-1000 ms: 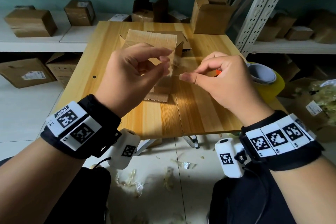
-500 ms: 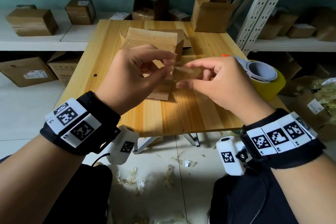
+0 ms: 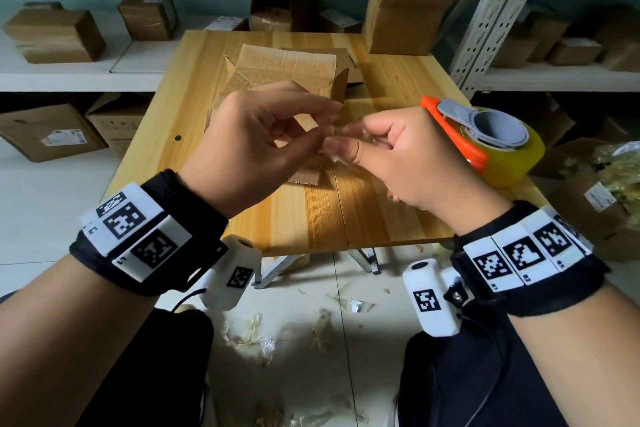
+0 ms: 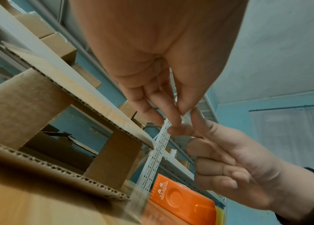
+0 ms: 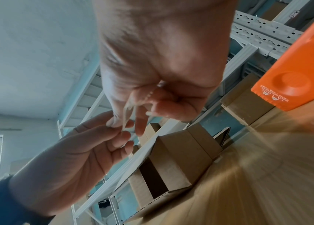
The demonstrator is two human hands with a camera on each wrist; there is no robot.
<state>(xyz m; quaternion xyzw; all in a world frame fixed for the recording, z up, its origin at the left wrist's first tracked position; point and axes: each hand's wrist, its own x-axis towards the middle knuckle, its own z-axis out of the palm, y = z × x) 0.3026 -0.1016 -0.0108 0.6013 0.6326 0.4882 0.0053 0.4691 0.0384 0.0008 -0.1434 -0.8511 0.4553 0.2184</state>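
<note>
Both hands are raised above the desk (image 3: 381, 215), and a strip of clear tape (image 5: 126, 117) runs between them. The left hand (image 3: 256, 139) pinches one end between thumb and forefinger, with its other fingers loosely spread. The right hand (image 3: 408, 163) has its fingers curled in and nips the other end against the thumb; crumpled tape shows inside its palm. The strip hangs in the air, clear of the desk, in front of the open cardboard box (image 3: 287, 69).

Surroundings:
- The box sits mid-desk with its flaps up. In the head view the hands hide its near side.
- A tape dispenser (image 3: 485, 139) lies at the desk's right edge, just beside the right hand. It has an orange cutter (image 3: 453, 135) and a yellow roll (image 3: 516, 166).
- A second carton (image 3: 398, 10) stands at the far right corner of the desk.
- More cartons fill the white shelves to left and right, beside a perforated metal upright (image 3: 502, 10).
- Tape scraps (image 3: 256, 333) litter the floor under the desk's near edge.

Markings:
- The cutter reads "YA LONG" beside two Chinese characters. The smaller line below is not fully legible.
- A floor carton (image 3: 62, 137) carries a white label, its print too small to read.
- The wristbands (image 3: 138, 229) bear black-and-white square codes.
</note>
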